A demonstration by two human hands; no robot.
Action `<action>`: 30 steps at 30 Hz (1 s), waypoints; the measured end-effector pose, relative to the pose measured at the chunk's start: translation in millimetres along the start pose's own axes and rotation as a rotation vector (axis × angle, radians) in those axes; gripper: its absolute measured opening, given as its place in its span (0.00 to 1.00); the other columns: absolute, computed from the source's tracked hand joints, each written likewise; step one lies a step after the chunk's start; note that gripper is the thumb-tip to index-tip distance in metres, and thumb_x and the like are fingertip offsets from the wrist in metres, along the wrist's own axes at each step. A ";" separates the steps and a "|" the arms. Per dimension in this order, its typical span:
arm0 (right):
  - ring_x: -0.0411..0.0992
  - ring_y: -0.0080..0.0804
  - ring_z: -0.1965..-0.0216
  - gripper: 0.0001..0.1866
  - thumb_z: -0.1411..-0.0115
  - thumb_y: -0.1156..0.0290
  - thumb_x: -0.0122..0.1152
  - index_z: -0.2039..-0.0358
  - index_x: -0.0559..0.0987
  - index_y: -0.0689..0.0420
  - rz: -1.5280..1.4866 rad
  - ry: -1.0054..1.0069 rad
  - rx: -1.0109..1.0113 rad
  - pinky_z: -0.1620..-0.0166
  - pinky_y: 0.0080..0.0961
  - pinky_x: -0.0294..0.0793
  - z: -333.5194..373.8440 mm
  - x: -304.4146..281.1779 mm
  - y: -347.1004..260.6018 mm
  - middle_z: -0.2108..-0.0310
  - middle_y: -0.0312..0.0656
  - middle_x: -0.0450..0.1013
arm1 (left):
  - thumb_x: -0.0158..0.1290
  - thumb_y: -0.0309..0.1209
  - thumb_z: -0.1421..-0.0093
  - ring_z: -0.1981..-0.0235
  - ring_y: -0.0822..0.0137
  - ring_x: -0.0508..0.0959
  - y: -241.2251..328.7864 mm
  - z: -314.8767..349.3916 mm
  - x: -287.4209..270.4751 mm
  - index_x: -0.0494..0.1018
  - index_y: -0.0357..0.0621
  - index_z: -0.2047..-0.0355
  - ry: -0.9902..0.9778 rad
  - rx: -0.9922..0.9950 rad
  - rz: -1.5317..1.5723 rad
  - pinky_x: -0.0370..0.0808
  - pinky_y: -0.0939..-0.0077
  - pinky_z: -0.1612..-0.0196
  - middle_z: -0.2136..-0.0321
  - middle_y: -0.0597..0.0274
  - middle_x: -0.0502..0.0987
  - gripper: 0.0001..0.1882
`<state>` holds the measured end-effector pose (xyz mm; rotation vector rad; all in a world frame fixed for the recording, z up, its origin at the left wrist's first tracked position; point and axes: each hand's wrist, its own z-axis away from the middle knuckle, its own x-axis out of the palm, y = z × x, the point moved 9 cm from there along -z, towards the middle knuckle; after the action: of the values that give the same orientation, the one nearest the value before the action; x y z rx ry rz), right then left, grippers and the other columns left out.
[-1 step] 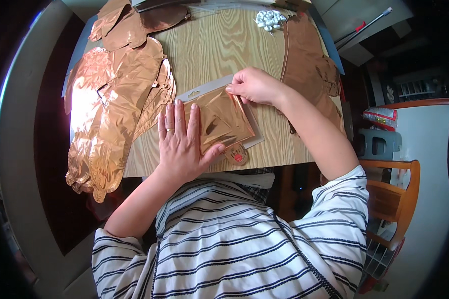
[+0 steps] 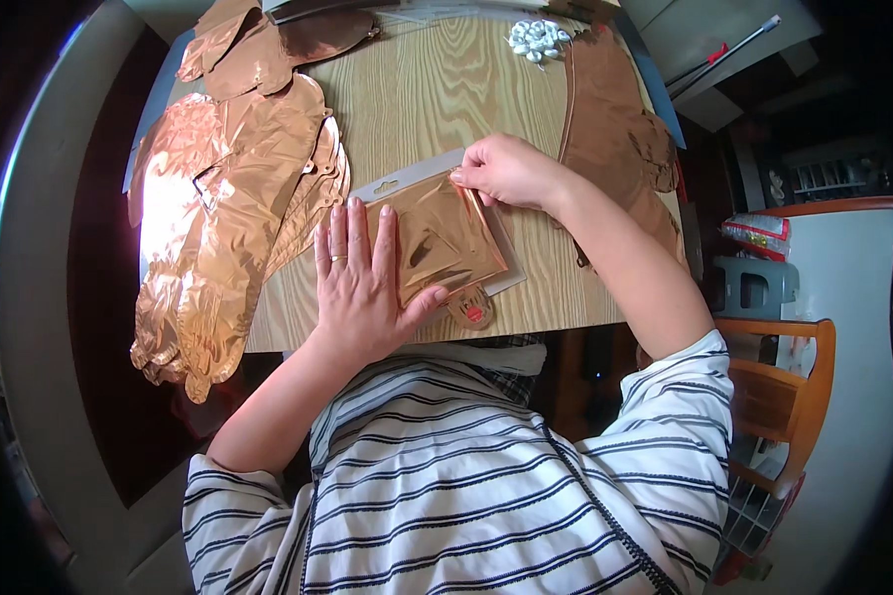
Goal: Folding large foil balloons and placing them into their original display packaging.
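Copper-coloured foil covers the left side of the wooden table [image 2: 437, 89]: a heap of flat, crinkled foil balloons [image 2: 223, 213] lies there, hanging over the near edge, with a few more pieces at the far left corner.

Just right of that heap, the left hand [image 2: 362, 283] lies flat, palm down. Its fingers are spread a little and straight, a ring on one of them, and the thumb reaches out to press the near left corner of the folded foil packet [image 2: 446, 243]. This packet sits near the front edge of the table, close to the person's striped shirt, resting on a pale backing card [image 2: 407, 178] with a hanging slot at its upper end.

The right hand [image 2: 506, 169] is at the packet's far right corner, fingers curled together and pinching the edge of foil and card there.

The foil looks very light, thin and slick, so it will likely slide on the card and crease or tear if pulled hard. Holding it by the edges and corners, with a flat palm pinning it, seems the safest grip.

Further right lie more brown foil pieces [image 2: 615, 129], a small pile of white bits [image 2: 538, 40] at the far edge, and a wooden chair [image 2: 779, 387] beside the table.
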<state>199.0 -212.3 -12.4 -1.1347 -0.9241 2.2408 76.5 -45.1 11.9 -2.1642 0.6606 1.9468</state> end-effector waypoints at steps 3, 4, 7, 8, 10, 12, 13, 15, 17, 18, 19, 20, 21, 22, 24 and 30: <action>0.71 0.24 0.79 0.16 0.34 0.62 0.61 0.73 0.80 0.61 0.115 0.057 0.001 0.73 0.26 0.70 -0.1 -2.2 -1.1 0.81 0.38 0.73 | 0.41 0.70 0.39 0.28 0.35 0.45 -2.3 0.4 -0.9 0.52 0.33 0.30 0.002 -0.013 0.034 0.36 0.43 0.28 0.32 0.27 0.49 0.54; 0.73 0.28 0.78 0.16 0.34 0.63 0.60 0.73 0.80 0.62 0.164 0.075 -0.002 0.72 0.28 0.71 0.0 -2.7 -1.2 0.81 0.40 0.74 | 0.41 0.70 0.39 0.28 0.35 0.45 -3.1 0.6 -1.6 0.52 0.33 0.30 0.007 -0.015 0.047 0.36 0.44 0.28 0.31 0.28 0.49 0.54; 0.77 0.45 0.73 0.15 0.33 0.64 0.56 0.70 0.81 0.62 0.409 0.258 -0.147 0.66 0.40 0.75 5.8 -8.8 -13.5 0.76 0.50 0.77 | 0.42 0.70 0.40 0.28 0.36 0.46 -3.5 0.9 -0.9 0.53 0.33 0.31 0.005 0.002 0.054 0.37 0.44 0.28 0.31 0.29 0.50 0.54; 0.78 0.48 0.69 0.15 0.34 0.63 0.55 0.68 0.81 0.62 0.439 0.259 -0.141 0.63 0.42 0.75 7.1 -7.2 -15.2 0.73 0.51 0.78 | 0.42 0.69 0.39 0.28 0.37 0.46 -3.7 0.8 -0.4 0.52 0.33 0.30 -0.005 -0.001 0.045 0.38 0.45 0.28 0.31 0.29 0.49 0.54; 0.79 0.53 0.60 0.15 0.34 0.62 0.54 0.65 0.82 0.60 0.498 0.259 -0.128 0.56 0.46 0.77 10.2 -4.0 -21.0 0.67 0.54 0.80 | 0.43 0.68 0.38 0.27 0.38 0.46 -3.7 0.2 0.4 0.51 0.33 0.30 -0.026 -0.006 0.028 0.39 0.46 0.28 0.31 0.30 0.49 0.53; 0.80 0.52 0.61 0.14 0.34 0.62 0.53 0.64 0.82 0.59 0.617 0.285 -0.134 0.57 0.46 0.77 14.3 -1.1 -27.4 0.67 0.54 0.80 | 0.44 0.67 0.38 0.28 0.38 0.46 -3.2 0.4 -0.6 0.51 0.34 0.30 -0.015 -0.003 0.028 0.39 0.46 0.28 0.31 0.31 0.49 0.53; 0.80 0.51 0.62 0.14 0.34 0.62 0.53 0.64 0.81 0.59 0.676 0.298 -0.137 0.57 0.46 0.77 15.9 0.4 -30.0 0.68 0.54 0.80 | 0.44 0.67 0.38 0.28 0.38 0.46 -3.3 0.8 -1.0 0.51 0.34 0.30 -0.009 -0.002 0.028 0.39 0.46 0.28 0.31 0.31 0.49 0.52; 0.79 0.52 0.66 0.15 0.32 0.60 0.51 0.65 0.79 0.59 0.746 0.317 -0.145 0.60 0.49 0.76 18.7 3.3 -30.0 0.70 0.52 0.79 | 0.45 0.66 0.38 0.28 0.38 0.46 -3.3 1.3 -0.8 0.51 0.34 0.30 0.002 0.006 0.025 0.39 0.45 0.28 0.31 0.31 0.50 0.53; 0.78 0.52 0.67 0.16 0.32 0.59 0.50 0.66 0.78 0.59 0.779 0.375 -0.160 0.62 0.50 0.75 21.6 5.2 -28.3 0.69 0.51 0.79 | 0.45 0.66 0.39 0.28 0.38 0.47 -4.0 2.7 0.2 0.50 0.34 0.29 0.016 0.014 0.020 0.39 0.45 0.28 0.31 0.31 0.50 0.53; 0.78 0.51 0.66 0.16 0.32 0.59 0.50 0.65 0.78 0.58 0.775 0.422 -0.171 0.61 0.50 0.75 23.6 5.8 -26.6 0.68 0.50 0.79 | 0.45 0.67 0.39 0.28 0.38 0.47 -4.5 3.8 1.3 0.50 0.34 0.29 0.025 0.017 0.016 0.39 0.44 0.28 0.31 0.31 0.50 0.53; 0.78 0.51 0.65 0.16 0.32 0.59 0.50 0.65 0.77 0.58 0.772 0.470 -0.183 0.61 0.49 0.75 27.0 5.3 -27.0 0.66 0.50 0.79 | 0.45 0.67 0.39 0.28 0.37 0.47 -4.9 4.5 1.4 0.50 0.34 0.29 0.034 0.021 0.013 0.39 0.44 0.28 0.31 0.31 0.50 0.53; 0.79 0.48 0.61 0.15 0.33 0.59 0.52 0.63 0.77 0.58 0.811 0.506 -0.206 0.58 0.47 0.74 32.1 5.7 -31.1 0.63 0.50 0.79 | 0.44 0.67 0.39 0.28 0.37 0.47 -5.3 4.7 1.6 0.50 0.34 0.29 0.028 0.020 0.013 0.39 0.44 0.28 0.31 0.31 0.50 0.53; 0.79 0.45 0.58 0.15 0.34 0.59 0.53 0.61 0.77 0.58 0.850 0.541 -0.229 0.55 0.45 0.74 38.4 6.2 -36.1 0.61 0.50 0.78 | 0.44 0.67 0.39 0.28 0.37 0.46 -5.5 4.5 1.4 0.50 0.34 0.29 0.023 0.019 0.013 0.39 0.44 0.28 0.31 0.31 0.50 0.53; 0.79 0.42 0.55 0.15 0.35 0.59 0.55 0.58 0.77 0.58 0.888 0.577 -0.253 0.51 0.43 0.74 44.6 7.2 -41.6 0.58 0.50 0.78 | 0.44 0.67 0.38 0.28 0.37 0.46 -5.5 4.2 1.6 0.50 0.34 0.29 0.017 0.018 0.014 0.39 0.44 0.28 0.31 0.31 0.50 0.53; 0.73 0.44 0.45 0.19 0.35 0.58 0.55 0.51 0.75 0.59 0.768 0.557 -0.333 0.42 0.46 0.67 53.7 14.1 -51.6 0.48 0.53 0.73 | 0.43 0.68 0.39 0.28 0.36 0.48 -5.2 4.5 1.7 0.53 0.33 0.31 0.026 0.017 0.002 0.40 0.43 0.29 0.32 0.29 0.51 0.53; 0.48 0.50 0.27 0.36 0.32 0.50 0.50 0.31 0.59 0.60 0.744 0.464 -0.566 0.28 0.50 0.42 64.1 71.5 -47.0 0.29 0.52 0.52 | 0.43 0.67 0.39 0.29 0.35 0.49 -4.8 4.6 1.8 0.54 0.32 0.31 0.043 0.034 0.007 0.41 0.42 0.29 0.32 0.28 0.52 0.52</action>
<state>111.1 -157.2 13.0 -2.4645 -1.0748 2.0742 74.5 -39.4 8.7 -2.1914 0.7042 1.8834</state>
